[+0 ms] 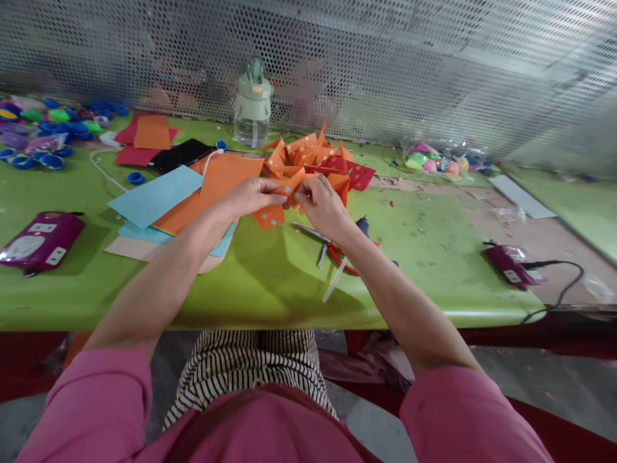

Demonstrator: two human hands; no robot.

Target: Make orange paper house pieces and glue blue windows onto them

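Between my two hands is a folded orange paper piece [270,217] dotted with small light-blue squares. My left hand [255,196] pinches its left side between thumb and fingers. My right hand [321,199] pinches it on the right, fingertips close to those of the left. Just behind them lies a pile of folded orange papers [308,151] with pale spots, and a red spotted paper [359,173] sticks out at its right. Red-handled scissors [332,249] lie below my right hand, partly covered by the wrist. A white stick [334,280] rests near them.
Orange sheets [226,183] and light-blue sheets [157,196] lie left, beside a black phone [186,154]. A water bottle [253,106] stands behind. Purple power strips sit left [43,241] and right [513,263]. Colourful plastic pieces [53,132] cover the far left; a perforated metal panel [385,71] rises behind.
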